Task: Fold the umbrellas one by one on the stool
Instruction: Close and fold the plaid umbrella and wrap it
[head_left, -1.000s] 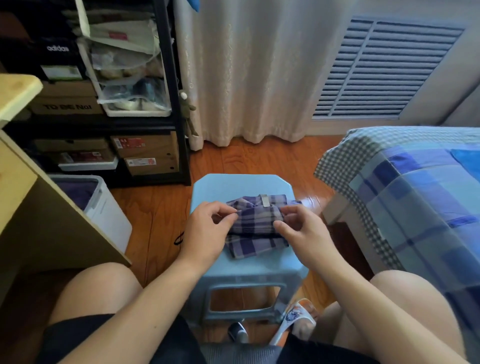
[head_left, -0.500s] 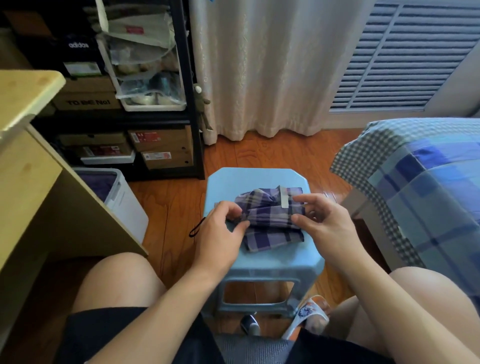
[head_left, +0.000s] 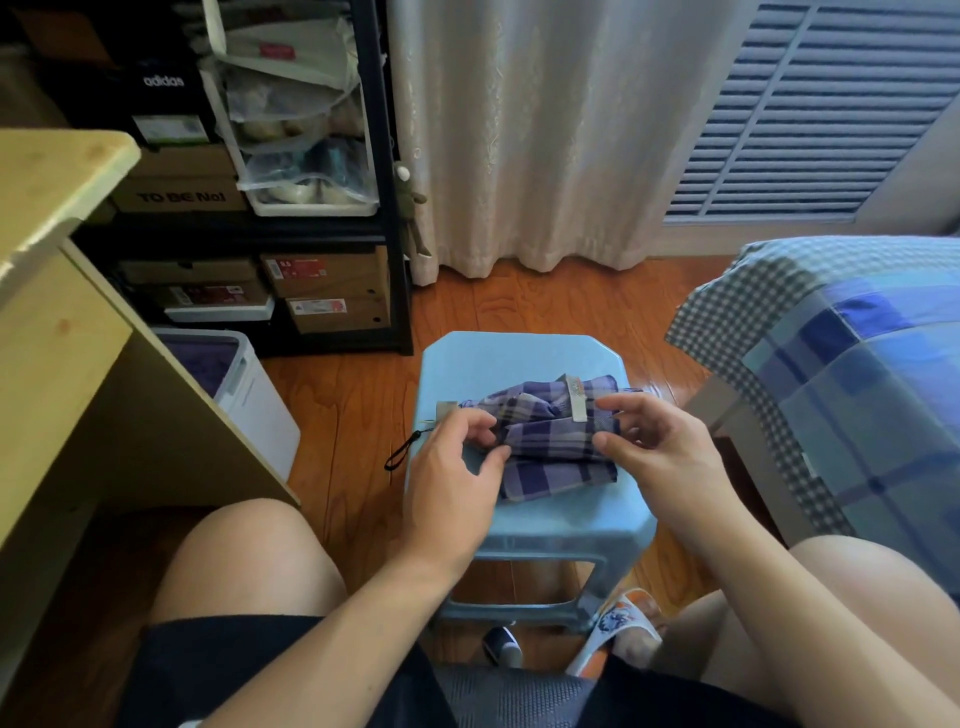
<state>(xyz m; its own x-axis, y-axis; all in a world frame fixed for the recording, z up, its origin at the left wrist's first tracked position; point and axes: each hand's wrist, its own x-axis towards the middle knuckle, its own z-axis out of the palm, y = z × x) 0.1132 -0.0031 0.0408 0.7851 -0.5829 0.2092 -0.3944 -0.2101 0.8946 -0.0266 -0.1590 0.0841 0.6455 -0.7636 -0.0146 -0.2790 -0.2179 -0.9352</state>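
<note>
A reddish wooden floor (head_left: 467, 306) runs back to a pale curtain (head_left: 524, 130) hanging to the boards, with a louvred vent panel (head_left: 831, 109) in the wall to its right. On the left, a black shelf rack (head_left: 387, 171) holds shoeboxes and plastic bins beside a light wooden desk (head_left: 57, 332) and a white bin (head_left: 249, 395). A bed (head_left: 852, 374) under a blue checked cover fills the right side.
</note>
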